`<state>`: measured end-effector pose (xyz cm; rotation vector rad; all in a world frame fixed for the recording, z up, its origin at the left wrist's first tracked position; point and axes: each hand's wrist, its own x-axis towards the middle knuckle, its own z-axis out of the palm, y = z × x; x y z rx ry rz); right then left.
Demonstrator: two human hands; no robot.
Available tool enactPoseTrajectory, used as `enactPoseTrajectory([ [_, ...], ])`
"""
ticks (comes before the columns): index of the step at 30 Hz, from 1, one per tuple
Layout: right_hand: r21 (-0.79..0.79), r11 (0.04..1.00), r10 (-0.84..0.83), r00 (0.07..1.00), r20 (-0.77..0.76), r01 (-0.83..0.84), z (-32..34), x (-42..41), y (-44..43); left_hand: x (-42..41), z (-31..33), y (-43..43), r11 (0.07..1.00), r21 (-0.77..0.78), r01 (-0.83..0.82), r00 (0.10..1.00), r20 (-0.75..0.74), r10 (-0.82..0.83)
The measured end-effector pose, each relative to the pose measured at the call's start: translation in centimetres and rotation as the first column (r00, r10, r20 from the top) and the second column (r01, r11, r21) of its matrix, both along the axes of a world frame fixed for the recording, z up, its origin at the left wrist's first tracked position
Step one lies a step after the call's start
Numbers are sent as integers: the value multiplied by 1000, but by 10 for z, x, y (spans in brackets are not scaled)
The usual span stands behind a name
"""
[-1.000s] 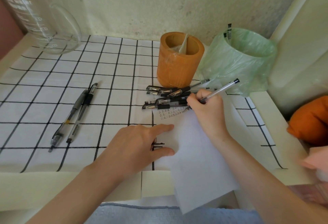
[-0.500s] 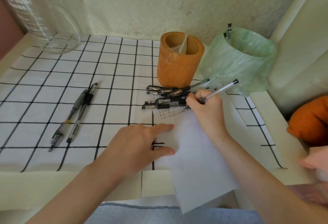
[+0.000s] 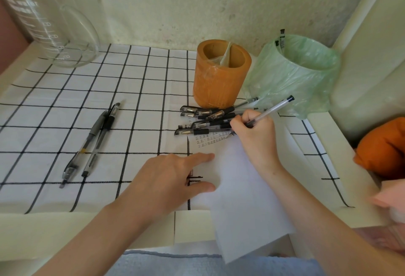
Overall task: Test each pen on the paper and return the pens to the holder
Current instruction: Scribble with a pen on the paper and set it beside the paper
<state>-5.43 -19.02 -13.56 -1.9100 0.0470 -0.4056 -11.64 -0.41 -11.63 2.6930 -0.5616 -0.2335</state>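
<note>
My right hand (image 3: 255,135) grips a clear pen (image 3: 271,110) with a black end, its tip down on the white paper (image 3: 238,188) beside rows of small written marks. My left hand (image 3: 173,177) lies flat with straight fingers pressing the paper's left edge. Several clear black-grip pens (image 3: 203,120) lie in a pile at the paper's top, just in front of the orange holder (image 3: 221,76). Two more pens (image 3: 94,142) lie side by side on the checked cloth to the left.
A green-bagged bin (image 3: 293,74) with pens sticking out stands right of the holder. A large glass beaker (image 3: 50,24) stands at the back left. An orange cushion (image 3: 383,146) sits at the right edge. The paper overhangs the table's front edge.
The pen in my right hand has shifted slightly on the paper; my left hand has stayed in place.
</note>
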Motion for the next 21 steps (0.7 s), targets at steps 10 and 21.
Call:
enactPoseTrajectory([
  [10,264,965,25,997,-69,-6,16,-2,0,2,5,1,862,-502,-66,993,-116,8],
  [21,516,821,386,905,-181,-246,41,-25,19,4,7,-6,749,-655,-105,988,-157,2],
])
